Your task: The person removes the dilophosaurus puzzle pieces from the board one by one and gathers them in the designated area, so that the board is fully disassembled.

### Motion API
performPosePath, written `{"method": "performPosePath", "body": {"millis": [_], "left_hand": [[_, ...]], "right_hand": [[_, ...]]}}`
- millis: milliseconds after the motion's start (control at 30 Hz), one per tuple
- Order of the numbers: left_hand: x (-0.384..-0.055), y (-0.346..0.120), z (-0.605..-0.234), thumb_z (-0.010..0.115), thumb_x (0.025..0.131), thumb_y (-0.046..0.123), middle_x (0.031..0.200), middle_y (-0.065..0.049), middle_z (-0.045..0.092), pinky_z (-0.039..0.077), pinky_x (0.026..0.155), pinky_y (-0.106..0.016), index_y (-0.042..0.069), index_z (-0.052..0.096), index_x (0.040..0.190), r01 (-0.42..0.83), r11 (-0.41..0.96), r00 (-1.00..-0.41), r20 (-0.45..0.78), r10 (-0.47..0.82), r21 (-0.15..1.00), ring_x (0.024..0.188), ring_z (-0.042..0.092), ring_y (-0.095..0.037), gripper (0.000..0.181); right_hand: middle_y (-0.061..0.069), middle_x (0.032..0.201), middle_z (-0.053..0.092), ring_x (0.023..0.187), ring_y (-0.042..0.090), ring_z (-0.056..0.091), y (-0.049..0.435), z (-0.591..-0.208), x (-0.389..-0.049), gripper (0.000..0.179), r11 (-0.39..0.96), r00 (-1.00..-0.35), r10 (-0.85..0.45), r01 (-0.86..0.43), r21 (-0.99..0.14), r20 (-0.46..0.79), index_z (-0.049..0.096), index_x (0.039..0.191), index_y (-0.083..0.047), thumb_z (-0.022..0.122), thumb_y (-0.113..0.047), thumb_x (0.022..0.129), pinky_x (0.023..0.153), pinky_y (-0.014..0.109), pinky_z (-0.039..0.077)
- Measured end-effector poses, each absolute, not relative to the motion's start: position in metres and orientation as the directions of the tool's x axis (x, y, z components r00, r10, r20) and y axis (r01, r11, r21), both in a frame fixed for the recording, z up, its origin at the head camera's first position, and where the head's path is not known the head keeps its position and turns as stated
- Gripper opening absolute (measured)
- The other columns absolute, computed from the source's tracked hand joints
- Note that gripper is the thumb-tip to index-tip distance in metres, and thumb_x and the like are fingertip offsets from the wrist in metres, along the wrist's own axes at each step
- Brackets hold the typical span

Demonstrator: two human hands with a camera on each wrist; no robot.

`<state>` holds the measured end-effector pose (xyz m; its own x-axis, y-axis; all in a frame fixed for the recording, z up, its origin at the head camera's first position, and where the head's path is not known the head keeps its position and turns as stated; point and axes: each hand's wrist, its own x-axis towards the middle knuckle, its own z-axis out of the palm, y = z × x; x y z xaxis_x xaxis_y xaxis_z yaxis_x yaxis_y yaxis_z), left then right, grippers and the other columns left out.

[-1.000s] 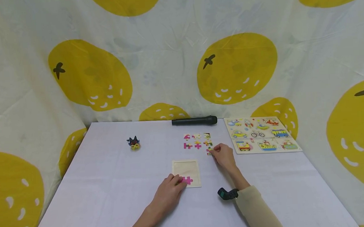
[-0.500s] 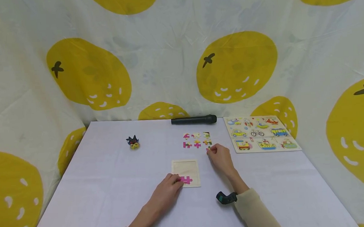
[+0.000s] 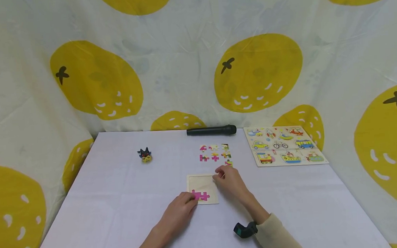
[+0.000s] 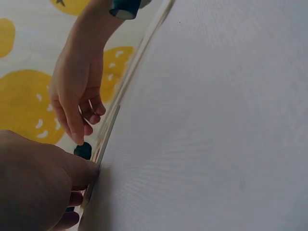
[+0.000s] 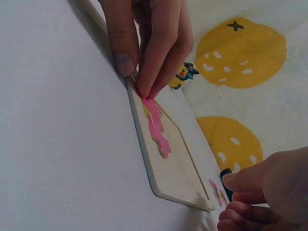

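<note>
My left hand [image 3: 180, 210] is at the lower left corner of a square wooden puzzle tray [image 3: 215, 195]. Its straight fingertips rest on the joined pink puzzle pieces [image 3: 203, 195], and its thumb lies by the tray's near edge in the right wrist view. My right hand [image 3: 230, 180] hovers over the tray's upper right corner with loosely bent fingers; no piece shows between them. In the right wrist view, thumb and fingers of the right hand [image 5: 264, 192] stand apart from the tray. One loose puzzle piece [image 3: 229, 162] lies just beyond this hand.
Two rows of loose puzzle pieces [image 3: 215, 157] lie behind the tray. A black microphone [image 3: 210, 131] stretches along the back edge. At right is a wooden vehicle picture board [image 3: 285, 154]; at left a small yellow and black figurine [image 3: 146, 155]. A printed curtain [image 3: 178, 72] hangs behind.
My right hand has left the nearest loose piece and come toward me and left, to the tray's corner. My left hand has slid slightly left, showing more of the pink pieces.
</note>
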<state>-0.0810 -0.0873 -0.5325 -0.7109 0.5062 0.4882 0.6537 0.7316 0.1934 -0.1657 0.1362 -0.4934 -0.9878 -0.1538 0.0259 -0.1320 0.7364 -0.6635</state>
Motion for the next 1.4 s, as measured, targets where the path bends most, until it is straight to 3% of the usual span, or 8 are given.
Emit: {"method": "performPosePath", "body": {"millis": [467,633,800,1067,1400], "left_hand": [[-0.081,-0.091,-0.534,0.075,0.085,0.002,0.105,-0.001,0.069,0.057,0.088,-0.025,0.007,0.078,0.104,0.671,0.718,-0.696,0.491,0.524,0.185,0.102,0.062,-0.014,0.02],[-0.082,-0.09,-0.534,0.076,0.084,0.001,0.103,-0.001,0.069,0.058,0.087,-0.025,0.007,0.079,0.103,0.671,0.714,-0.697,0.499,0.515,0.2,0.1,0.062,-0.014,0.02],[-0.082,-0.09,-0.535,0.076,0.083,0.001,0.102,-0.001,0.068,0.058,0.087,-0.025,0.006,0.079,0.101,0.673,0.707,-0.696,0.509,0.506,0.218,0.1,0.061,-0.014,0.019],[-0.081,-0.091,-0.538,0.077,0.084,0.001,0.103,-0.001,0.067,0.057,0.087,-0.023,0.006,0.078,0.102,0.674,0.705,-0.697,0.507,0.507,0.222,0.101,0.06,-0.013,0.02],[-0.08,-0.091,-0.535,0.074,0.085,0.0,0.104,0.001,0.067,0.056,0.088,-0.022,0.008,0.078,0.103,0.661,0.715,-0.714,0.484,0.506,0.228,0.101,0.059,-0.012,0.02]], "right_hand": [[-0.001,0.085,0.058,0.076,0.011,0.051,0.12,-0.495,-0.137,0.026,0.73,-0.93,-0.367,-0.299,-0.615,0.016,0.073,0.107,-0.004,0.077,-0.021,0.087,0.065,0.019,0.047],[0.0,0.091,0.058,0.079,0.011,0.049,0.117,-0.498,-0.131,0.032,0.737,-0.919,-0.394,-0.312,-0.6,-0.005,0.073,0.109,-0.005,0.08,-0.025,0.085,0.068,0.02,0.045],[-0.001,0.092,0.056,0.08,0.011,0.048,0.116,-0.5,-0.125,0.025,0.734,-0.911,-0.413,-0.336,-0.591,0.005,0.073,0.101,-0.007,0.08,-0.025,0.085,0.068,0.02,0.044],[0.0,0.094,0.055,0.082,0.011,0.05,0.114,-0.501,-0.124,0.022,0.745,-0.907,-0.421,-0.336,-0.577,-0.015,0.068,0.099,-0.008,0.079,-0.023,0.086,0.074,0.023,0.051],[-0.004,0.081,0.057,0.072,0.009,0.05,0.115,-0.5,-0.127,0.018,0.688,-0.904,-0.427,-0.311,-0.656,-0.019,0.061,0.096,-0.011,0.076,-0.016,0.089,0.062,0.017,0.045]]}}
